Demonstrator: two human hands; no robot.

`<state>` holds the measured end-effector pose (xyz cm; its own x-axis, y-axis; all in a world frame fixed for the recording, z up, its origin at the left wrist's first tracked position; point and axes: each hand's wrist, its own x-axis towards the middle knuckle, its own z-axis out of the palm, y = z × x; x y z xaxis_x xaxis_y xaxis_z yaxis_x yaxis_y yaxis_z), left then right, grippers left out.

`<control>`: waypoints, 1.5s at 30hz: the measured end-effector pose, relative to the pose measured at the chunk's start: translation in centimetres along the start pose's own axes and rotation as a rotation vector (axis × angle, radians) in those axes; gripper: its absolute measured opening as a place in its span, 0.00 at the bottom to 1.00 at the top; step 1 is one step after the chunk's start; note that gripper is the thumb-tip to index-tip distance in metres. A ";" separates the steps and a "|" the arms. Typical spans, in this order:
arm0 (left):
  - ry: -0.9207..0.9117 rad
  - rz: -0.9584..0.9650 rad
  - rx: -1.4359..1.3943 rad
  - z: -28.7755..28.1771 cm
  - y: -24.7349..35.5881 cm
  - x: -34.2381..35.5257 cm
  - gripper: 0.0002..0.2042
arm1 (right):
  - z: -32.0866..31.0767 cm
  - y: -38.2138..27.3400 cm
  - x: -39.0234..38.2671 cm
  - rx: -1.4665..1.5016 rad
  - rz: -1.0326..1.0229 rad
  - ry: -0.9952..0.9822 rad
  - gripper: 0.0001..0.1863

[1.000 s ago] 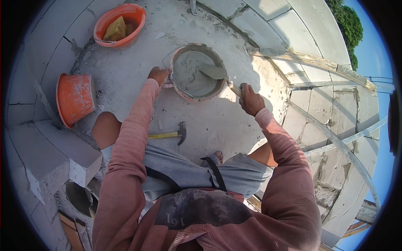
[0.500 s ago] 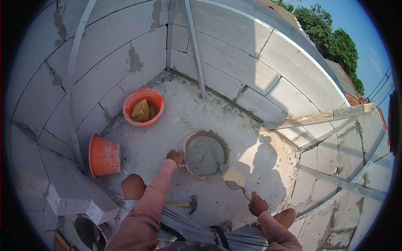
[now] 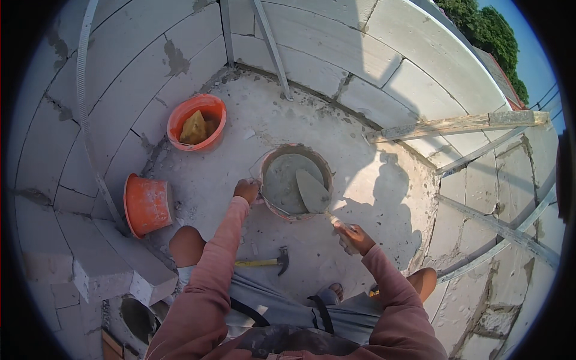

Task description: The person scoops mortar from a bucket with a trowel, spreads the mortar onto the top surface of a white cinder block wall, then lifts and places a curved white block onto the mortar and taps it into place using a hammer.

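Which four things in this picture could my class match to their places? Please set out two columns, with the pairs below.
Column 1
1. Trowel
2. Hammer
3. Left hand
4. Yellowish chunk

Column 2
A. Inside an upright orange bucket
B. At the left side of the tub of grey mix
C. In the person's right hand
D. On the floor, near the person's legs

Pairs: 1-C, 2-D, 3-B, 4-A

trowel over bucket (handle outside, right) | tub left | basin beyond tub | hammer near lap
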<state>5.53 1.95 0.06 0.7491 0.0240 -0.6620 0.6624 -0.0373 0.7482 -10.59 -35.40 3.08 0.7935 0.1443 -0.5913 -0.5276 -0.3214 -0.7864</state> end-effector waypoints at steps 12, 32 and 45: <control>0.027 0.001 0.063 -0.4 0.9 -1.7 0.16 | -6.7 -3.8 -13.3 -0.365 0.279 0.221 0.31; 0.287 0.448 -0.182 5.4 6.0 -3.6 0.24 | -8.3 2.3 -8.7 -0.912 0.183 0.432 0.18; 0.159 -0.342 0.179 15.4 13.2 -7.0 0.16 | 0.5 -12.7 -30.6 1.175 0.234 0.404 0.16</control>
<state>8.89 -14.13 13.90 0.4868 0.2189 -0.8457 0.8723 -0.1733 0.4572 -28.32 -35.31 31.12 0.5719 -0.1652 -0.8035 -0.4533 0.7527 -0.4774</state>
